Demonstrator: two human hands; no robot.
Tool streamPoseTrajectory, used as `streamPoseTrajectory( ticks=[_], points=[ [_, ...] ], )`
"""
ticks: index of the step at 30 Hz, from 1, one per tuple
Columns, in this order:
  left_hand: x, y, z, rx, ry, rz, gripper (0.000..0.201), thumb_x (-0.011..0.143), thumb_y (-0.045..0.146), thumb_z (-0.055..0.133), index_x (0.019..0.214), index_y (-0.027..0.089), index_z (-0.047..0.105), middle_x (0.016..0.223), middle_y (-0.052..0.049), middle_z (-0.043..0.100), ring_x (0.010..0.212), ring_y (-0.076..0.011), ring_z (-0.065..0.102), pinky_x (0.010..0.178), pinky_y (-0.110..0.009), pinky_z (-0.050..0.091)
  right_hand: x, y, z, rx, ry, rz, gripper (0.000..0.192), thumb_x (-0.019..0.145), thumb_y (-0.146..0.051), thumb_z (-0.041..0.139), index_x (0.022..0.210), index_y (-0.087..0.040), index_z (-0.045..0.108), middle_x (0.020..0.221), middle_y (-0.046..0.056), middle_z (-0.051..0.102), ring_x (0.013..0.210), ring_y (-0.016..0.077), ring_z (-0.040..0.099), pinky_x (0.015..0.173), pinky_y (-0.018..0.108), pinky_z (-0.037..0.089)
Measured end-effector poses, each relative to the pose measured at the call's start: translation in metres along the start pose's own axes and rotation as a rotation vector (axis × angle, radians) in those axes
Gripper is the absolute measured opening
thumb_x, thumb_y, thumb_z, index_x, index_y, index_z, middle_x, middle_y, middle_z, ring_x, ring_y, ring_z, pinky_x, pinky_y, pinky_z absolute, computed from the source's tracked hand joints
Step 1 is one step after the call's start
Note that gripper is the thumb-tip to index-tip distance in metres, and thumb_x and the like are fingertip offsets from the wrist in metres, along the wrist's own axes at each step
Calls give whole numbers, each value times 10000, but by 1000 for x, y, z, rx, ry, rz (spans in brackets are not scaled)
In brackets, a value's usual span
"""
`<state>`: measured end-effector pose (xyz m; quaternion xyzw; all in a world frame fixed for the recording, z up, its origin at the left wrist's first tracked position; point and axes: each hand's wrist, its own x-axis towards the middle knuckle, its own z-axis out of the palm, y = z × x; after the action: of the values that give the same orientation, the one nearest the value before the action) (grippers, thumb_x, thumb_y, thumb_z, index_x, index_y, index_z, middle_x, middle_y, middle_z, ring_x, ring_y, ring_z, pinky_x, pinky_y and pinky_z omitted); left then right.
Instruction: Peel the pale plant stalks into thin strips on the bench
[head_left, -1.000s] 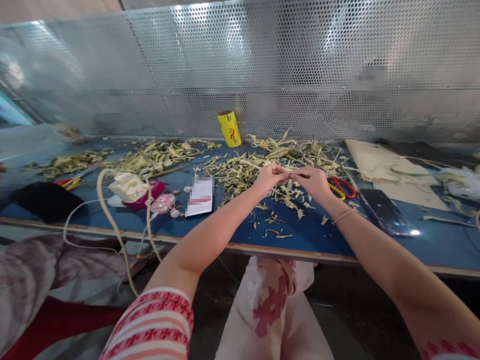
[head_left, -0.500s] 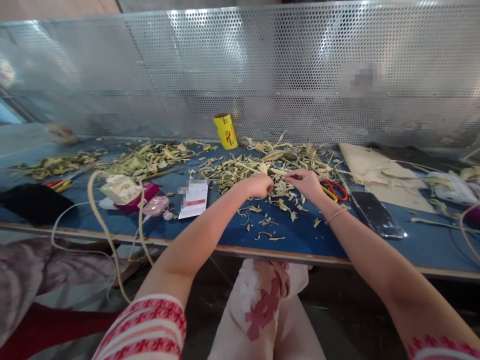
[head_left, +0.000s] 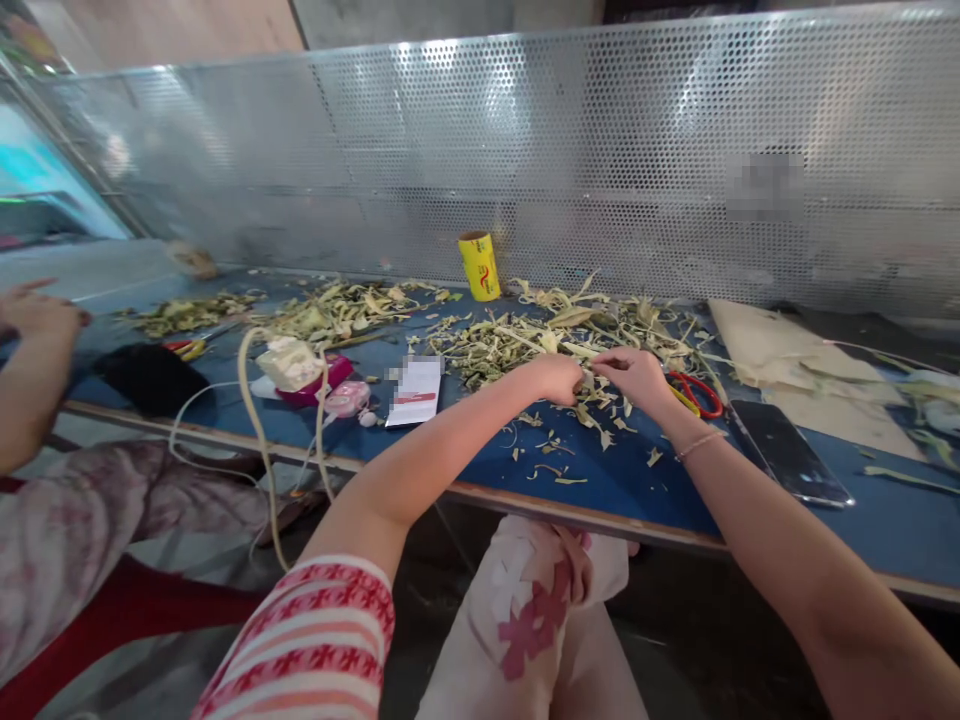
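My left hand is closed, its fingertips turned away from the camera and hidden behind the knuckles. My right hand, just to the right of it, has its fingers pinched together. Both hover over the near part of a heap of dried, pale green plant scraps. Pale strips lie close around the fingers, and I cannot make out what either hand grips. Beside my right hand lie scissors with red and yellow handles. A dark phone rests by my right forearm.
A yellow tube stands behind the heap, against a perforated metal screen. Leftward are a white slip, a pink box, cables, a black cloth and more scraps. A co-worker's hand shows far left. Brown paper lies right.
The view has swung left, so the table things sit further right and a co-worker's arm has come into sight. My hands stay close together over the same heap.
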<state>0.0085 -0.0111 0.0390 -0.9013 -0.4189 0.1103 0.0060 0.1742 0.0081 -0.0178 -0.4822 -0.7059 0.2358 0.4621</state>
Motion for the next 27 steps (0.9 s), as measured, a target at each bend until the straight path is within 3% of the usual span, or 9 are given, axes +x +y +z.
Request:
streamPoseTrajectory(
  ticks=[5,10,15,21,23,27],
  points=[
    [0,-7,4,19,32,39,214,719,111,516,807,117,711,857,-137,700,725,-200,595,607,-295,381,2,5,-3,-53,-23,9,200,659,-332,655,765,-180,732,760,63,735,692,200,670,666,325,532],
    [-13,-36,-4,-116,144,14,195,679,65,520,750,132,689,739,-101,648,673,-181,557,629,-313,382,3,13,-2,-157,-90,-115,216,692,-363,627,783,-197,731,790,59,735,693,195,664,669,322,531],
    [-15,-60,-8,-323,264,-100,363,699,80,545,1052,124,614,931,-106,648,779,-175,554,723,-301,402,6,20,1,-229,-183,-199,222,715,-409,602,765,-226,718,792,53,732,679,200,664,647,333,526],
    [5,-51,-1,-614,524,-42,532,738,138,551,1256,108,429,915,-91,632,783,-164,561,753,-295,415,5,17,-5,-248,-174,-181,238,722,-402,604,801,-209,720,830,78,735,703,205,658,686,338,522],
    [10,-49,4,-755,592,25,494,758,149,540,1237,124,423,912,-84,622,810,-156,567,768,-289,427,3,13,-5,-265,-188,-173,230,728,-373,600,808,-197,724,864,92,733,720,204,655,702,332,518],
    [15,-52,19,-940,600,100,338,765,199,572,1092,142,508,859,-52,591,786,-124,557,799,-293,443,3,6,-3,-282,-176,-162,180,718,-329,602,770,-195,711,843,92,725,717,202,649,702,320,515]
  ],
)
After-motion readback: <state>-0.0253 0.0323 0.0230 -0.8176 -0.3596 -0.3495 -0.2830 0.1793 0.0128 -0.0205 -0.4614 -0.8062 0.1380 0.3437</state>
